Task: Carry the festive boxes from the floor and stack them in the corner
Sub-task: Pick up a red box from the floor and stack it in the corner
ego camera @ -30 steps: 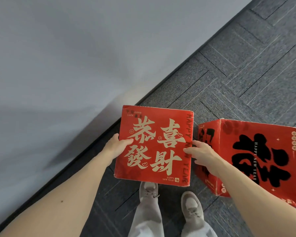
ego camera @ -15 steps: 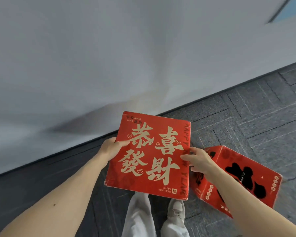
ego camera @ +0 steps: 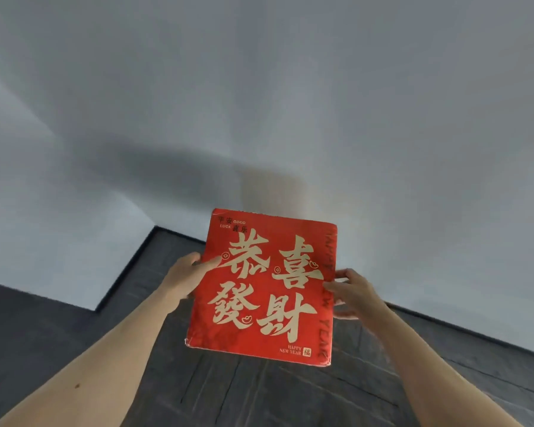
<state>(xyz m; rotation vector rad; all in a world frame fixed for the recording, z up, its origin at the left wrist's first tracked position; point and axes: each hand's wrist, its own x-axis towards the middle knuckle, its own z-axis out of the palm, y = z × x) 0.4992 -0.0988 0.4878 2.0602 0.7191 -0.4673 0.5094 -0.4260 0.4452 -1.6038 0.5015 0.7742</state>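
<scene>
Cardboard sits firm between my two palms: the red festive box (ego camera: 261, 288) is up off the floor, roughly level, its gold-lettered top facing me. My left hand (ego camera: 184, 277) grips its left edge, thumb lying across the top beside the first gold character and the other fingers wrapped down the side where I cannot see them. My right hand (ego camera: 353, 292) holds the right edge the same way, thumb pressed on the top by the faint vertical lettering, fingers curled round the side. The box hangs before the pale grey wall (ego camera: 321, 87), with dark grey carpet (ego camera: 259, 399) below it. It looks close to the wall, though the wide lens makes that hard to judge. A black skirting strip (ego camera: 125, 271) runs along the wall's base. To the left the wall steps outward, making an inner corner just beyond my left hand. A soft shadow (ego camera: 173, 171) lies on the wall above the box.
</scene>
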